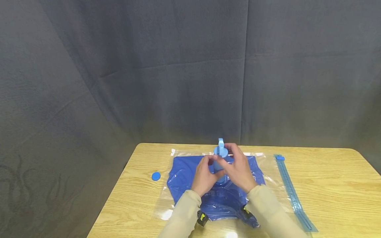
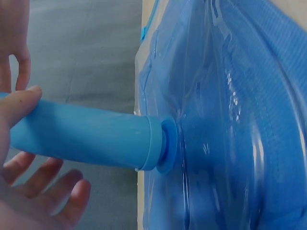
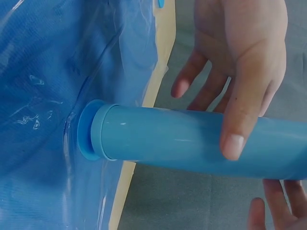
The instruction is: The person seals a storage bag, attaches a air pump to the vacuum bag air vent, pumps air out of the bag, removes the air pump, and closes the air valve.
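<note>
A blue hand pump point(image 1: 219, 165) stands upright, its lower end on the round valve point(image 3: 89, 129) of a clear plastic bag point(image 1: 269, 165). Folded blue fabric point(image 1: 186, 168) fills the bag. My left hand point(image 1: 204, 177) holds the pump's barrel, thumb across the near side and fingers loosely curved behind. Higher up, my right hand point(image 1: 239, 170) grips the barrel just below the light blue handle point(image 1: 221, 143), its thumb in front. Some right-hand fingertips are hidden behind the pump.
A round blue cap point(image 1: 155, 176) lies on the wooden table point(image 1: 134, 198), left of the bag. Along the bag's right edge runs a blue zip strip point(image 1: 293, 195) with a slider point(image 1: 280, 158). A grey curtain point(image 1: 190, 82) hangs behind the table.
</note>
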`<state>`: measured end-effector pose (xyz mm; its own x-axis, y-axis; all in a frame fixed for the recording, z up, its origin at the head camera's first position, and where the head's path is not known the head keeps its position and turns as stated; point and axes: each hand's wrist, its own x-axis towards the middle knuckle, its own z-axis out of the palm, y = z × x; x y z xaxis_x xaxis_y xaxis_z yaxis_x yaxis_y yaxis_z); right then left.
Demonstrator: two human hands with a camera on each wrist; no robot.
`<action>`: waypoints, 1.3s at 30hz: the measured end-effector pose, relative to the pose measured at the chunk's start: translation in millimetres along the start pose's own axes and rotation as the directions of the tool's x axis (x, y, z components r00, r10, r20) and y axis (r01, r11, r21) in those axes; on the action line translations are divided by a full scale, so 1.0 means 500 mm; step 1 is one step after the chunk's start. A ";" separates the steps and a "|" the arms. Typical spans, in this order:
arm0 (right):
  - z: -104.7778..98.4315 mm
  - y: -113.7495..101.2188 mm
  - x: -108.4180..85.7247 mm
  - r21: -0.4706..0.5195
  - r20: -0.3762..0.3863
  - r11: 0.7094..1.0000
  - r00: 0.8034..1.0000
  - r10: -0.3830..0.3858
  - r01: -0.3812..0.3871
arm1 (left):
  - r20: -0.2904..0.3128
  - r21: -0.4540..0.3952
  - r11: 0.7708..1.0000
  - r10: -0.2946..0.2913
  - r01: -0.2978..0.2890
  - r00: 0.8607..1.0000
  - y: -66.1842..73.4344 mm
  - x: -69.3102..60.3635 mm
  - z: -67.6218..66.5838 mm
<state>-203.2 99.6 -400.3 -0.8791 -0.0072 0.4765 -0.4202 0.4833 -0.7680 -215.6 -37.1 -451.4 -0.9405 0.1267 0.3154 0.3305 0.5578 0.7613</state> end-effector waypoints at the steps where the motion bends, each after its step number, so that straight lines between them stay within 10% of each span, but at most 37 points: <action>1: -0.001 0.001 0.000 0.000 0.006 1.000 1.000 -0.001 0.001 | 0.014 -0.007 1.000 -0.005 0.005 1.000 -0.001 0.001 -0.002; 18: -0.014 -0.002 0.002 0.121 0.136 0.986 0.986 0.100 -0.117 | 0.127 -0.045 0.998 0.041 -0.035 0.991 -0.002 -0.005 -0.005; 39: 0.014 -0.012 -0.006 0.063 -0.023 0.978 0.980 0.199 -0.198 | -0.134 0.094 0.995 -0.018 0.030 0.991 0.004 -0.015 0.029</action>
<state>-199.8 90.9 -400.2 -0.9399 0.1093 0.3235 -0.2516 0.4188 -0.8725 -209.2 -25.3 -460.3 -0.9270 0.0055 0.3751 0.2928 0.6358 0.7142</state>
